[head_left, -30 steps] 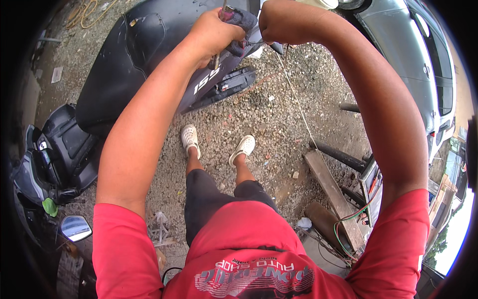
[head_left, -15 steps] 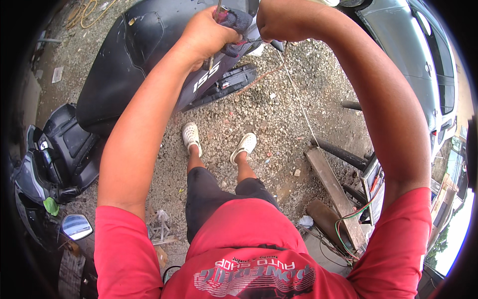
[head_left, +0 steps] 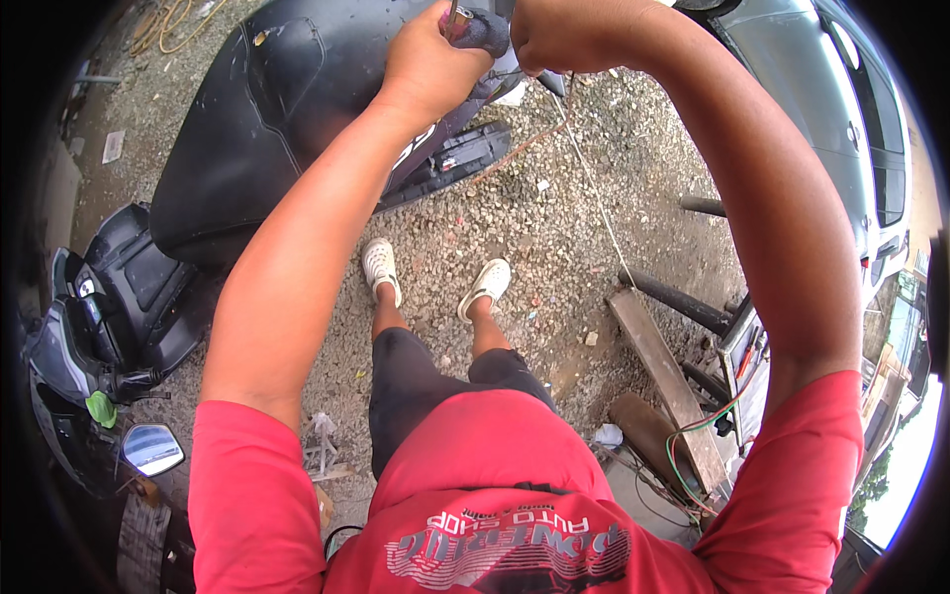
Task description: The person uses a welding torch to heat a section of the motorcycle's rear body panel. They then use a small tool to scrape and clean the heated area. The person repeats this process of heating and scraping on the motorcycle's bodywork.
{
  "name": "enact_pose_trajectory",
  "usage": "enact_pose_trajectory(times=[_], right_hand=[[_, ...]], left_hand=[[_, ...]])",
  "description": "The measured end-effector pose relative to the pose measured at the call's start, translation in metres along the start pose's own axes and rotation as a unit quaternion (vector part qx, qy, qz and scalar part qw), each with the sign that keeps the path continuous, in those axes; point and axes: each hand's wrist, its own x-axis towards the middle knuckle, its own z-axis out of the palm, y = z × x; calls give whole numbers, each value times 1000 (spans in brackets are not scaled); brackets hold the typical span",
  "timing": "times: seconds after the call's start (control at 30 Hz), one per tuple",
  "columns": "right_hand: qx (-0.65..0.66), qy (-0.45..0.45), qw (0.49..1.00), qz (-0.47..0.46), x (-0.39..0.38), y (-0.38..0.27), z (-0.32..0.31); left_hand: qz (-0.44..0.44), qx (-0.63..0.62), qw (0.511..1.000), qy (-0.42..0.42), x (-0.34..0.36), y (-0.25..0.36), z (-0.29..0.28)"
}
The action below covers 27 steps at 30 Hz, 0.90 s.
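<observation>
At the top edge, my left hand (head_left: 430,64) is closed around a dark grey, cloth-like piece (head_left: 483,32). A thin rod (head_left: 453,14) sticks up beside its thumb and fingers, and its lower part is hidden by the hand. Just to the right, my right hand (head_left: 539,42) is closed with its fingers curled in. Whatever it grips is hidden behind the fingers. Both hands are over the far right end of a black motorcycle (head_left: 287,109), whose long seat and side panel lie below and to the left of my left forearm.
Gravel (head_left: 554,208) covers the ground around my white clogs (head_left: 485,287). A second motorcycle (head_left: 119,297) with a mirror (head_left: 153,450) stands at left. A grey car (head_left: 802,89) is at far right. A wooden plank (head_left: 663,386), dark pipes (head_left: 678,302) and wires lie at lower right.
My left hand has moved slightly up and right with the dark piece, closer to the right hand. The left forearm now covers more of the side panel. My right hand has barely shifted.
</observation>
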Motion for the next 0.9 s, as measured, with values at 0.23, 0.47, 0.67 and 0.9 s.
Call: enact_pose_trajectory(times=[0.23, 0.47, 0.67, 0.9], right_hand=[[7, -6, 999, 40, -6, -9, -6], [43, 26, 998, -26, -9, -6, -6], [15, 1, 1000, 0, -3, -2, -2], [8, 23, 998, -54, -1, 4, -1]], left_hand=[[13, 15, 999, 34, 2, 2, 6], [-2, 1, 1000, -2, -2, 0, -2], [-26, -22, 999, -22, -5, 4, -2], [-51, -73, 995, -37, 0, 10, -3]])
